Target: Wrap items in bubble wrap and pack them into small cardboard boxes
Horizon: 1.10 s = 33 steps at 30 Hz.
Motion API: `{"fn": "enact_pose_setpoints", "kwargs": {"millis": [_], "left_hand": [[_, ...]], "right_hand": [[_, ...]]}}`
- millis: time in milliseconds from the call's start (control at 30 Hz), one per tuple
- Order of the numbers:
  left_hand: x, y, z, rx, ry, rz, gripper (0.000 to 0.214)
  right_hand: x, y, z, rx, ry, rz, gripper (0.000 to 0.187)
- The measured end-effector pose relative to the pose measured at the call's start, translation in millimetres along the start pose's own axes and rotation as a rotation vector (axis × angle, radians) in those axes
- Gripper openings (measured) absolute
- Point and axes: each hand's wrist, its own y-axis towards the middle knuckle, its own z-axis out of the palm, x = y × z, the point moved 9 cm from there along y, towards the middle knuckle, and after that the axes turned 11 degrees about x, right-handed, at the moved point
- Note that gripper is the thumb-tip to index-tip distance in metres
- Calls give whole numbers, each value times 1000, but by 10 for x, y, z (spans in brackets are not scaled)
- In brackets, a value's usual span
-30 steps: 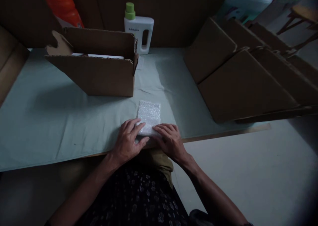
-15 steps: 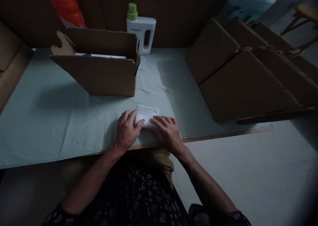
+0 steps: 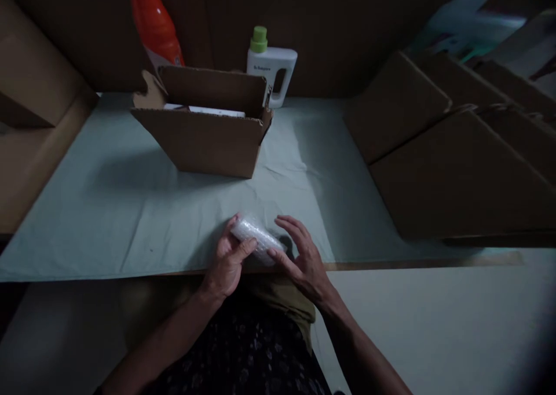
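Note:
A bubble-wrap roll [image 3: 257,237] lies tilted between my hands, just above the front edge of the cloth-covered table [image 3: 130,250]. My left hand [image 3: 228,262] is closed around its left end, thumb pressed on top and fingers underneath. My right hand [image 3: 304,262] is open at the other end, its thumb at the wrap and its fingers spread apart. What the wrap encloses, if anything, cannot be made out.
An open cardboard box [image 3: 212,143] with something white inside stands beyond my hands. Behind it are a white bottle with a green cap [image 3: 259,65] and an orange bottle [image 3: 156,27]. Several cardboard bins [image 3: 456,180] stand at the right, and more cardboard [image 3: 43,65] at the left.
The bubble-wrap roll has been lifted from the table and turned so it slants down to the right. My right hand has loosened and spread its fingers. The view has shifted left.

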Motion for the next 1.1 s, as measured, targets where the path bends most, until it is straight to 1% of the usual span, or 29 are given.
{"fn": "enact_pose_setpoints", "kwargs": {"millis": [33, 67, 133, 167, 200, 233, 267, 333, 400, 433, 467, 533, 600, 633, 667, 700, 767, 833, 900, 933, 1000, 1033, 1067, 1100], "left_hand": [[-6, -11, 8, 2, 16, 13, 77], [-18, -19, 21, 17, 48, 22, 79], [-73, -15, 58, 81, 167, 28, 83], [-144, -2, 70, 114, 257, 44, 83], [-271, 18, 72, 132, 366, 90, 82], [-464, 41, 67, 129, 489, 175, 81], [-717, 60, 64, 105, 626, 295, 78], [-1331, 68, 82, -7, 917, 605, 73], [-1884, 108, 143, -141, 1208, 868, 67], [-2097, 176, 180, -178, 1329, 955, 67], [-2263, 292, 202, -192, 1430, 986, 66], [-2484, 555, 210, -179, 1573, 976, 52], [-2585, 736, 198, -151, 1646, 940, 33], [-2601, 759, 201, -139, 1664, 935, 26], [-2599, 733, 213, -130, 1675, 940, 23], [-2580, 662, 237, -118, 1684, 950, 22], [-2500, 422, 311, -89, 1701, 971, 22], [-2395, 129, 388, -59, 1719, 974, 24], [-2305, -144, 446, -43, 1725, 969, 27], [-2271, -255, 467, -36, 1723, 970, 28], [-2220, -408, 497, -24, 1716, 975, 31], [-2202, -453, 509, -21, 1721, 981, 33], [-2188, -480, 520, -22, 1734, 987, 34], [-2179, -495, 530, -27, 1753, 995, 35]], "right_hand": [[-58, 6, 14, 22, 95, 36, 52], [-111, 17, 62, 73, 201, 71, 55], [-184, 32, 178, 180, 385, 132, 47], [-211, 34, 209, 204, 438, 155, 43], [-237, 35, 203, 196, 466, 168, 40], [-267, 34, 166, 163, 473, 177, 39], [-298, 30, 111, 121, 465, 180, 37], [-353, 17, -7, 52, 427, 178, 35], [-390, 7, -105, 21, 373, 173, 34], [-401, 6, -143, 17, 348, 171, 34], [-407, 8, -181, 13, 330, 167, 34], [-408, 21, -269, 3, 310, 160, 35], [-387, 46, -414, -21, 296, 161, 35], [-358, 64, -523, -42, 287, 157, 35], [-311, 87, -655, -66, 274, 150, 35], [-241, 116, -808, -94, 257, 137, 35], [-21, 201, -1152, -159, 195, 91, 34], [301, 341, -1464, -213, 90, 18, 32], [686, 554, -1644, -223, -60, -78, 29], [880, 690, -1657, -196, -143, -131, 28], [1225, 987, -1547, -104, -314, -234, 29], [1359, 1136, -1441, -48, -415, -266, 29], [1456, 1280, -1314, 12, -534, -268, 27], [1507, 1420, -1177, 80, -674, -231, 24]]}}
